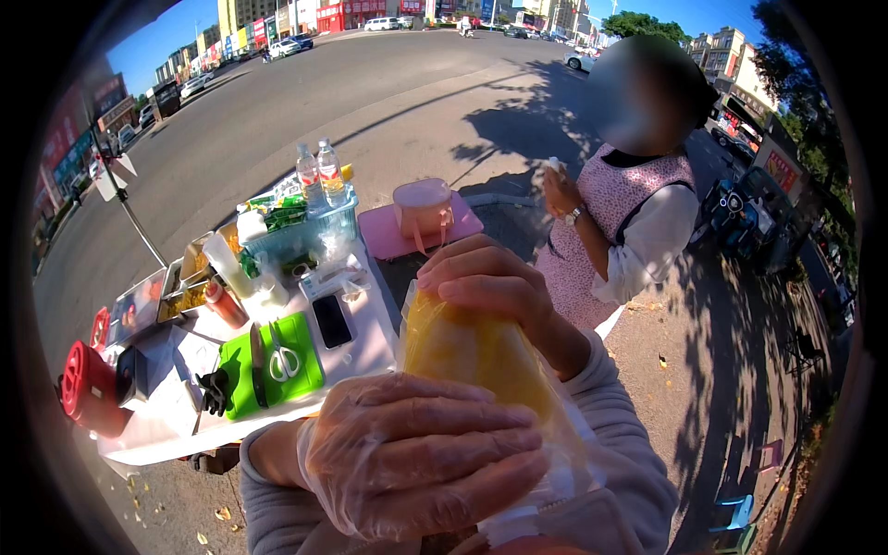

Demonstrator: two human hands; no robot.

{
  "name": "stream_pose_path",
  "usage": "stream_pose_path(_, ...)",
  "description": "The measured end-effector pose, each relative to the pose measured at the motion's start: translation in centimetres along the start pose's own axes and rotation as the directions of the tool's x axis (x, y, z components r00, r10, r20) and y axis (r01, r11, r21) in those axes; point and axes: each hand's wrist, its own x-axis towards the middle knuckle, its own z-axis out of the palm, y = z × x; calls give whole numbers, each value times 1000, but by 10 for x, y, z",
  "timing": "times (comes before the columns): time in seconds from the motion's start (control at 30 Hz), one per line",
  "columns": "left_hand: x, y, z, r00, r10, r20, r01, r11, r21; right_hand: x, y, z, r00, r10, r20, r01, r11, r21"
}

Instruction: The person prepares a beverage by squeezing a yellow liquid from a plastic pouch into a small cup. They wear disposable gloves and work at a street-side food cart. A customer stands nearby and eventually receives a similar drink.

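In front of my chest is a clear plastic package (479, 354) with something flat and yellow inside; what it is I cannot tell. My left hand (423, 451), in a thin transparent plastic glove, lies across its near part with fingers spread along it. Over the far end curl the fingers of my right hand (492, 281), which looks bare. The package is tilted, and its underside is hidden. Left of my hands, on a white-covered table (361, 371), a green cutting board (239, 395) carries a dark-bladed knife (258, 364) and white-handled scissors (283, 364).
A phone (332, 322), a red sauce bottle (225, 305), food trays (184, 300) and a blue basket (340, 225) with bottles stand on the table. Beyond is a pink bag (424, 208). At right stands a person (631, 208) in a pink patterned apron, hands raised.
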Motion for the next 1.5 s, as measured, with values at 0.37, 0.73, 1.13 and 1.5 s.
stream_pose_path(0.37,10,14,-17,999,17,42,-23,990,137,38,13,1,984,-177,-19,176,984,-23)
stream_pose_path(0.73,18,22,-18,999,-25,33,18,977,213,57,15,-5,969,-247,-15,246,968,-43)
stream_pose_path(1.13,22,25,-16,999,-50,-4,49,961,271,66,20,-3,968,-246,-42,247,969,23)
stream_pose_path(1.5,23,26,-20,996,-83,35,68,949,308,67,26,4,967,-249,-54,253,965,75)
